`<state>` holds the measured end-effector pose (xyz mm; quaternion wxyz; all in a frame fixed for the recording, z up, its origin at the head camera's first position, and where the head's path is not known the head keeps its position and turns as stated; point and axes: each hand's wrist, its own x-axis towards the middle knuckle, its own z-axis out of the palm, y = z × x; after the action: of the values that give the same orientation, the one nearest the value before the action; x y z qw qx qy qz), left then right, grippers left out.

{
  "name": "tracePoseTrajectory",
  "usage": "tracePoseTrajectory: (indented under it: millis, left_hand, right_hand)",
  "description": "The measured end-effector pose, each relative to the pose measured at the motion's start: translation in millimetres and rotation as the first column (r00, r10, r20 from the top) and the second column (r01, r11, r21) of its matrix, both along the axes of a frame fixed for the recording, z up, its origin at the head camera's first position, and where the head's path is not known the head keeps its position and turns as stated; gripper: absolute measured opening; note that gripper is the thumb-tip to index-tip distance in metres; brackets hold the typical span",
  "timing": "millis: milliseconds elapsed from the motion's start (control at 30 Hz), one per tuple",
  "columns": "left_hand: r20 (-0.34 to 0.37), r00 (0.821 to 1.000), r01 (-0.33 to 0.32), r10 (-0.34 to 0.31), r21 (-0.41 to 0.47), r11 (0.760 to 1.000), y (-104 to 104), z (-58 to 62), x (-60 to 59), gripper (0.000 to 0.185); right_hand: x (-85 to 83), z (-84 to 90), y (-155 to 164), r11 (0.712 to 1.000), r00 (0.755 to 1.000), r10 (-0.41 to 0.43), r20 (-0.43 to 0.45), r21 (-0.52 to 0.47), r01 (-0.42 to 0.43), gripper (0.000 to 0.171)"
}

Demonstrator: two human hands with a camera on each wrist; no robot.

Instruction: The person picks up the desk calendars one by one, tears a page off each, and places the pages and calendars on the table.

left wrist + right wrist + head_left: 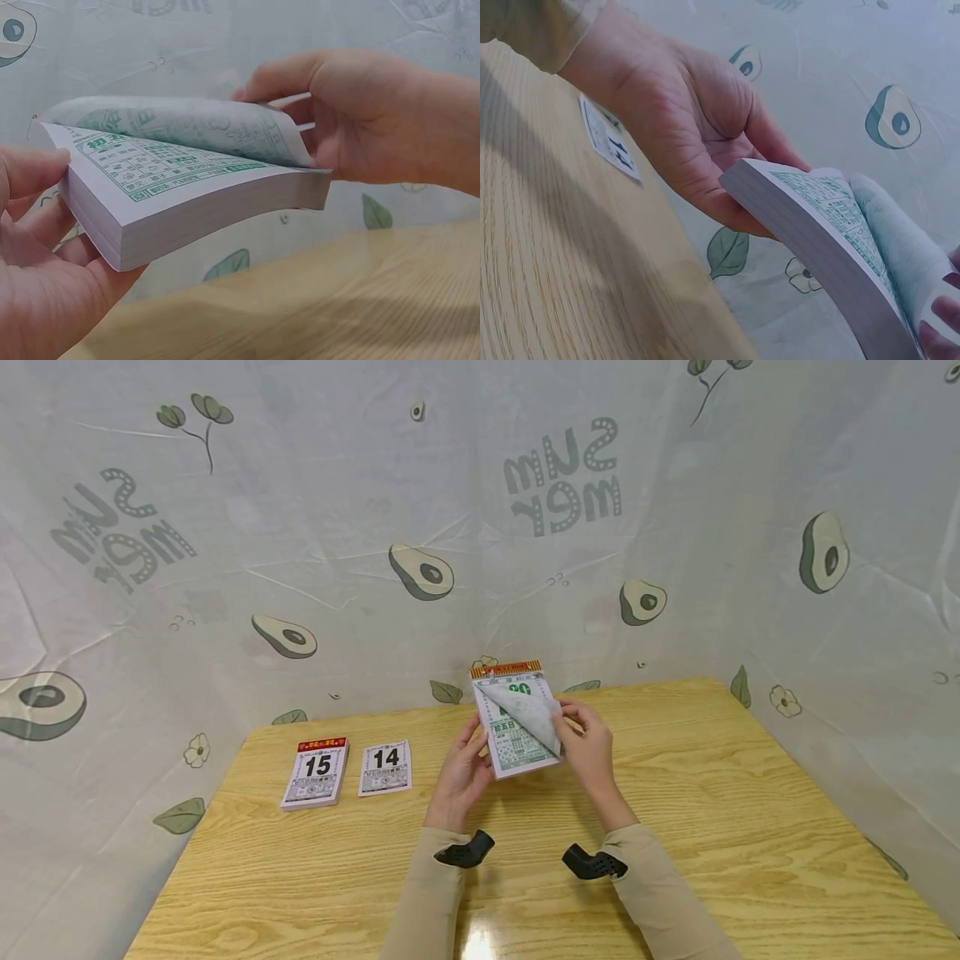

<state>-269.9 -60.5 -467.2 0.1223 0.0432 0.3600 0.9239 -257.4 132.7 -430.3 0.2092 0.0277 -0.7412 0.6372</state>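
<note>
A thick tear-off calendar with a red and gold header and green print is held up above the table, tilted. Along its left edge, my left hand grips the block, thumb on the front and fingers beneath, as the left wrist view shows. My right hand pinches the top sheet at the right side. That sheet is peeled diagonally up from its lower left, its pale back showing, and still joins the block near the header. Part of a green number shows on the page underneath.
To the left on the wooden table lie another calendar block showing 15 and a loose sheet showing 14. A pale cloth printed with avocados hangs behind the table and along its sides.
</note>
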Motion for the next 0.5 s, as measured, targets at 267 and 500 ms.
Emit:
tracePoseTrajectory:
  millis: [267, 500]
  left_hand:
    - [0.008, 1.000, -0.010, 0.010, -0.009, 1.000, -0.2, 0.2, 0.1, 0.033]
    - [-0.007, 1.000, -0.009, 0.009, -0.028, 1.000, 0.3, -0.4, 0.1, 0.032]
  right_hand:
    - [-5.6, -3.9, 2.9, 0.996, 0.992, -0.012, 0.128, -0.086, 0.023, 0.023]
    - [-8.4, -2.5, 3.2, 0.983, 0.965, 0.028, 0.261, -0.182, 0.020, 0.028]
